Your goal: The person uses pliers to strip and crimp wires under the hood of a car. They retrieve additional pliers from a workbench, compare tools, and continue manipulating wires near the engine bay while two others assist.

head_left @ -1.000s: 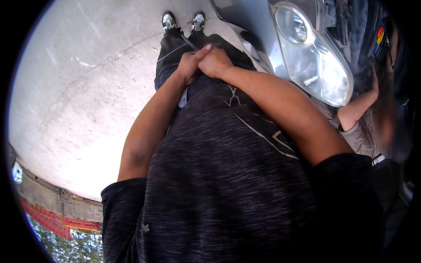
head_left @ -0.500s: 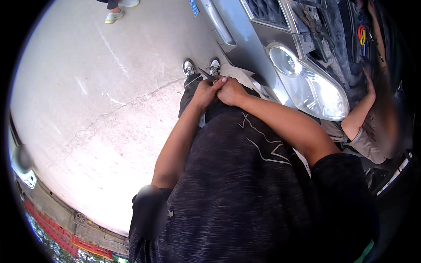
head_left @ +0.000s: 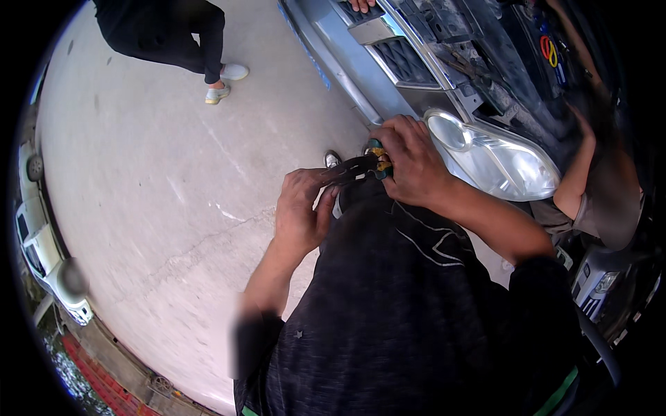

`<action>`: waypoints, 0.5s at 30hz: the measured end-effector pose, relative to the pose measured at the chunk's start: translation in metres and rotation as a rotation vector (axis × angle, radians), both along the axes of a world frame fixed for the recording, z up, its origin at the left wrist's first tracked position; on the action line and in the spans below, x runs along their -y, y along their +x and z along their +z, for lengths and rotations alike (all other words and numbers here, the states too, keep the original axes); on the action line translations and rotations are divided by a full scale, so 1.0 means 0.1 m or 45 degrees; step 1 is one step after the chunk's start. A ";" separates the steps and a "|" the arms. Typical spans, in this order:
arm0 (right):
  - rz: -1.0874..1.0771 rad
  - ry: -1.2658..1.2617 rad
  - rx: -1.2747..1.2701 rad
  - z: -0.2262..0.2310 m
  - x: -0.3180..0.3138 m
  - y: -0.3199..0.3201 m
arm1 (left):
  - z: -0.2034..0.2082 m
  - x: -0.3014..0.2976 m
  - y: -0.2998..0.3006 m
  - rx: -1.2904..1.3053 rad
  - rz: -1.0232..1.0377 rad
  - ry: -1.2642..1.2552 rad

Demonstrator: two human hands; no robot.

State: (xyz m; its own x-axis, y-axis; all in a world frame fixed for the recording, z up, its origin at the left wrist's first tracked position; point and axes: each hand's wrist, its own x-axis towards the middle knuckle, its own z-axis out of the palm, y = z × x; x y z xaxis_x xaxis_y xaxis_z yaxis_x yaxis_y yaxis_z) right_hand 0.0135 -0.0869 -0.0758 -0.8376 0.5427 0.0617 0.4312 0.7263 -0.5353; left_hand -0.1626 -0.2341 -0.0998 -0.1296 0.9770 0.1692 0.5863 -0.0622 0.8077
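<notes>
In front of my waist, my left hand (head_left: pixel 300 211) is closed on one end of a dark, flat, strip-like piece (head_left: pixel 347 170), thumb below and fingers over it. The piece reaches across to my right hand (head_left: pixel 416 163), which is wrapped round a hand tool with teal and yellow handles (head_left: pixel 379 158). The tool looks like pliers, but my fingers hide much of it. Whether the dark piece is part of the tool or separate, I cannot tell.
Close on the right is a silver-grey car (head_left: pixel 333 52) with its engine bay exposed and a headlight (head_left: pixel 503 163) beside my right forearm. Another person's arm (head_left: pixel 579 163) reaches into the bay. A person in dark trousers (head_left: pixel 211 41) stands far left. White vehicles (head_left: pixel 41 249) are at the left edge.
My hands were together and have moved apart and up, the dark piece now between them. The teal and yellow handles have come into sight. The person at far left shows more.
</notes>
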 end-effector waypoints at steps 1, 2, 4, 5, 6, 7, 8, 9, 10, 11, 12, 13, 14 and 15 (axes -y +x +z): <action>0.002 0.010 -0.020 0.04 0.00 0.02 | 0.02 -0.06 0.02 0.101 0.024 0.017; 0.011 -0.012 -0.032 0.04 0.00 0.02 | 0.03 -0.13 0.09 0.203 0.058 0.037; 0.012 -0.058 -0.046 0.07 0.04 0.06 | 0.09 -0.27 0.23 0.470 0.076 0.079; -0.021 -0.110 -0.045 0.07 0.07 0.08 | 0.07 -0.30 0.26 0.504 0.039 0.104; -0.053 -0.161 -0.044 0.06 0.13 0.08 | 0.02 -0.32 0.29 0.538 0.002 0.130; -0.085 -0.213 -0.043 0.05 0.17 0.09 | -0.04 -0.33 0.32 0.572 -0.034 0.156; -0.102 -0.243 -0.046 0.02 0.19 0.10 | -0.07 -0.36 0.34 0.592 -0.004 0.195; -0.118 -0.272 -0.050 -0.01 0.20 0.11 | -0.06 -0.36 0.36 0.533 0.035 0.187; -0.133 -0.302 -0.053 -0.02 0.22 0.11 | -0.03 -0.34 0.38 0.474 0.076 0.180; -0.167 -0.374 -0.068 -0.01 0.25 0.10 | 0.01 -0.34 0.39 0.406 0.115 0.176; -0.200 -0.447 -0.083 0.02 0.28 0.08 | 0.00 -0.33 0.40 0.481 0.175 0.187; -0.231 -0.520 -0.097 0.04 0.29 0.07 | -0.03 -0.32 0.42 0.555 0.237 0.198; -0.305 -0.852 -0.174 0.06 0.28 0.07 | -0.03 -0.33 0.42 0.630 0.292 0.209; -0.376 -1.184 -0.252 0.09 0.27 0.08 | 0.01 -0.32 0.38 0.723 0.283 0.139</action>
State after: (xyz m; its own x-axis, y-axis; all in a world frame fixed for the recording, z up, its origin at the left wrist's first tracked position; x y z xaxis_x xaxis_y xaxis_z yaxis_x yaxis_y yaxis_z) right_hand 0.0212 -0.1136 -0.0666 -0.6817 0.6311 -0.3700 0.3686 -0.1406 -0.9189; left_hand -0.1247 -0.2025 -0.0992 -0.4274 0.8972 0.1114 0.0748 -0.0877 0.9933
